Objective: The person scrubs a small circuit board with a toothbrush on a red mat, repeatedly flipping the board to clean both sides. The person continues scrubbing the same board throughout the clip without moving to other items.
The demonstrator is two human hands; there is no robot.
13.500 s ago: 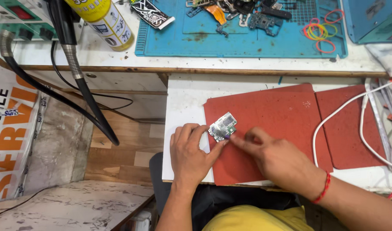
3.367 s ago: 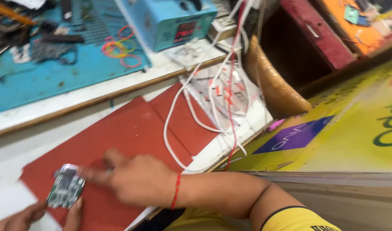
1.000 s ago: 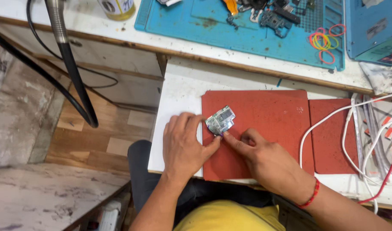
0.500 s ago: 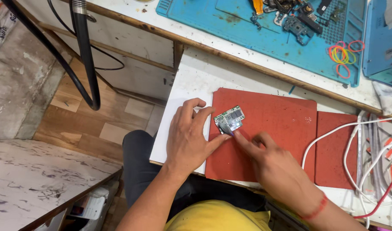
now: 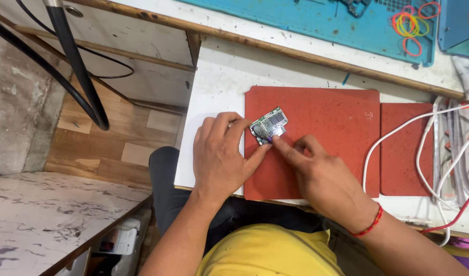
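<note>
A small circuit board lies tilted near the red mat's left edge, pinched by the left hand while the right hand's forefinger presses its lower corner.

One cam only, head-mounted, looking steeply down from above the person's chest, tilted slightly fwd. Close range: table fills centre and top, red mat mid-frame, yellow shirt at bottom edge, floor to the left. Blue mat cut off at top. No 2nd view, so no overlap.
</note>
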